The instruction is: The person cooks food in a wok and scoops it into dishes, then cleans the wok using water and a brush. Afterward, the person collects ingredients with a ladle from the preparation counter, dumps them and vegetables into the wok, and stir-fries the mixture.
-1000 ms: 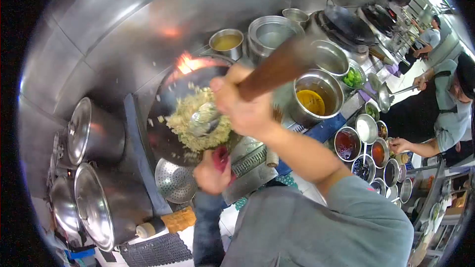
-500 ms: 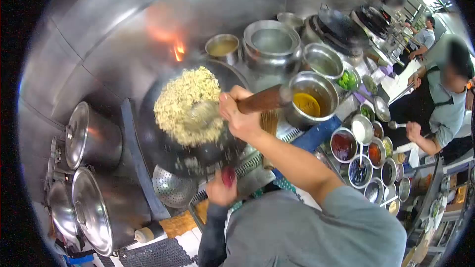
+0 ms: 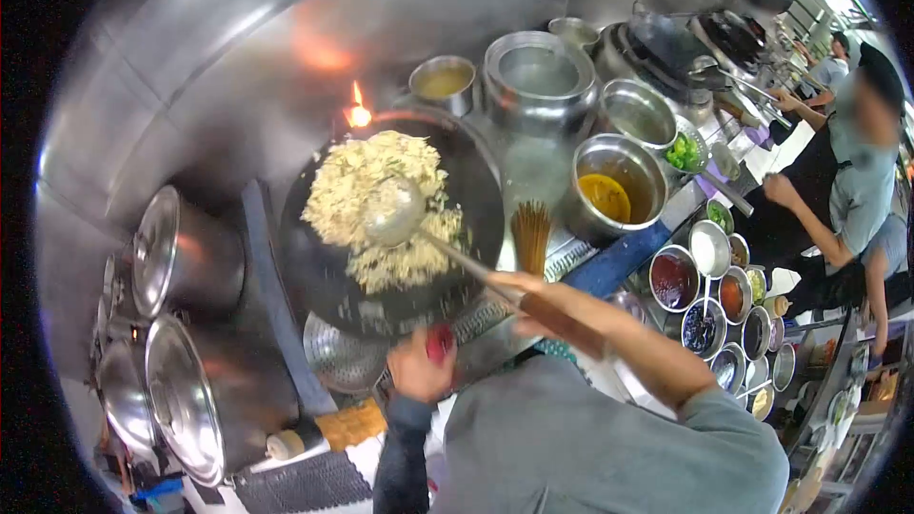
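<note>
A black wok (image 3: 328, 287) holds a mound of pale yellow fried rice (image 3: 367, 176). My right hand (image 3: 552, 303) is closed round the wooden handle of a metal ladle (image 3: 393, 213), whose bowl rests on the rice. At the near rim of the wok, my left hand (image 3: 419, 367) grips its red-covered wok handle (image 3: 439, 343). Below the wok, beside my left hand, lies a perforated strainer (image 3: 341, 358), partly hidden. A bamboo brush (image 3: 531, 236) stands just right of the wok.
Flames (image 3: 358, 116) rise behind the wok. Lidded steel pots (image 3: 181, 409) stand at left. To the right are a pot of yellow liquid (image 3: 657, 171), a large water pot (image 3: 540, 114) and several seasoning bowls (image 3: 674, 278). A co-worker (image 3: 862, 181) stands at far right.
My right hand has drawn back toward my body, lowering the ladle's handle. The rice has spread toward the near side of the wok. My left hand stays on the wok handle.
</note>
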A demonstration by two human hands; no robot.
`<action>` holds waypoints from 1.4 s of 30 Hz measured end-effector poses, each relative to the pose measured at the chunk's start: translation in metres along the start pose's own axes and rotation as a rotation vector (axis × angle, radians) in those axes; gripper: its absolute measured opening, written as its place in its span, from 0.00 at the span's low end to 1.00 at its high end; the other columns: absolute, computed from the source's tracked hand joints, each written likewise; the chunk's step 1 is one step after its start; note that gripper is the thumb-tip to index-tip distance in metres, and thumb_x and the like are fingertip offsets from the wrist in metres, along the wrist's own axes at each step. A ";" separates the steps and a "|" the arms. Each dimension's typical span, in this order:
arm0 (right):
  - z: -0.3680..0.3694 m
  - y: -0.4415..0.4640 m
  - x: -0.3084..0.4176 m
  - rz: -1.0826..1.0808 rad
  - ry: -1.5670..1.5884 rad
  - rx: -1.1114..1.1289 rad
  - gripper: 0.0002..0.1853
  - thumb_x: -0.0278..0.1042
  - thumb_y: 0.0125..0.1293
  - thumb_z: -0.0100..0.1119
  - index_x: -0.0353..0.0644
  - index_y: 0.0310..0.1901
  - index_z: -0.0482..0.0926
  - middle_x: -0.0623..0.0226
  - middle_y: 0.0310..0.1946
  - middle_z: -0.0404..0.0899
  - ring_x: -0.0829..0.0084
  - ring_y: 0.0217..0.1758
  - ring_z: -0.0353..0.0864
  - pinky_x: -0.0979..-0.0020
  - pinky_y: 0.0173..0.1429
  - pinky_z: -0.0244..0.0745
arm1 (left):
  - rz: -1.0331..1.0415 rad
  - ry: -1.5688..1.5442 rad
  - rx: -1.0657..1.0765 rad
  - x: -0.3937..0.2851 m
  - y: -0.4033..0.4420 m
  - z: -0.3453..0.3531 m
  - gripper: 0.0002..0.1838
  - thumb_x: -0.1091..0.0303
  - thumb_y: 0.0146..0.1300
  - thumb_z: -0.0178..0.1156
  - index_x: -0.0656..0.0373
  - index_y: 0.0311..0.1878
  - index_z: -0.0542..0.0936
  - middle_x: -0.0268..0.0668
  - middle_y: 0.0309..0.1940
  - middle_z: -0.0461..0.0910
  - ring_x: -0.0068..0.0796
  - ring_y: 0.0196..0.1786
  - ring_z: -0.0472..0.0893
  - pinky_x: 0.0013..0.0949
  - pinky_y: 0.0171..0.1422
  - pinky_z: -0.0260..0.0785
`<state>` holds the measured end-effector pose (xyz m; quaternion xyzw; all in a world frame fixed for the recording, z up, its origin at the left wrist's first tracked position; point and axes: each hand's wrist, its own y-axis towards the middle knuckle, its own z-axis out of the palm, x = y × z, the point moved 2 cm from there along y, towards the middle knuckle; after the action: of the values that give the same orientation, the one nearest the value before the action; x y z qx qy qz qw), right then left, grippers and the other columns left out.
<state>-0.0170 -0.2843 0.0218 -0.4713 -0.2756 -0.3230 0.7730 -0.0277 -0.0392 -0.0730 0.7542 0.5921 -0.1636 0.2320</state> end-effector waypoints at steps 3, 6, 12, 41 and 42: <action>-0.027 0.006 -0.013 -0.004 0.280 0.272 0.31 0.44 0.70 0.47 0.49 0.71 0.53 0.44 0.59 0.69 0.50 0.53 0.79 0.51 0.54 0.77 | 0.016 -0.059 0.004 0.027 0.072 0.000 0.17 0.53 0.52 0.64 0.53 0.39 0.76 0.47 0.25 0.80 0.52 0.29 0.80 0.50 0.35 0.72; -0.027 0.048 0.016 0.137 0.530 0.332 0.26 0.44 0.69 0.49 0.42 0.64 0.61 0.48 0.51 0.75 0.62 0.38 0.83 0.66 0.35 0.82 | 0.060 0.047 -0.010 0.036 0.111 0.006 0.18 0.52 0.52 0.64 0.54 0.39 0.75 0.48 0.26 0.81 0.52 0.32 0.81 0.49 0.36 0.73; 0.019 0.048 0.047 -0.196 -1.119 0.002 0.26 0.31 0.59 0.52 0.38 0.61 0.66 0.62 0.19 0.76 0.70 0.15 0.74 0.66 0.20 0.70 | 0.081 0.029 -0.038 0.045 0.111 0.016 0.18 0.53 0.50 0.65 0.55 0.37 0.75 0.47 0.23 0.80 0.51 0.29 0.81 0.49 0.36 0.73; -0.045 -0.118 0.115 -0.081 -1.702 0.101 0.24 0.41 0.72 0.42 0.68 0.69 0.60 0.50 0.31 0.80 0.52 0.32 0.81 0.53 0.39 0.74 | 0.062 -0.137 -0.244 -0.070 0.026 -0.072 0.17 0.62 0.52 0.66 0.59 0.43 0.78 0.48 0.33 0.81 0.50 0.36 0.80 0.45 0.42 0.72; -0.065 -0.107 0.112 -0.234 -1.724 0.136 0.24 0.40 0.71 0.43 0.67 0.68 0.62 0.52 0.32 0.81 0.54 0.33 0.81 0.54 0.40 0.74 | 0.061 -0.148 -0.256 -0.076 0.025 -0.079 0.16 0.60 0.51 0.67 0.59 0.40 0.78 0.47 0.29 0.80 0.50 0.32 0.79 0.47 0.39 0.71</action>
<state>-0.0190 -0.4068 0.1366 -0.4728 -0.8299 0.0861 0.2833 -0.0246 -0.0630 0.0369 0.7219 0.5664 -0.1349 0.3740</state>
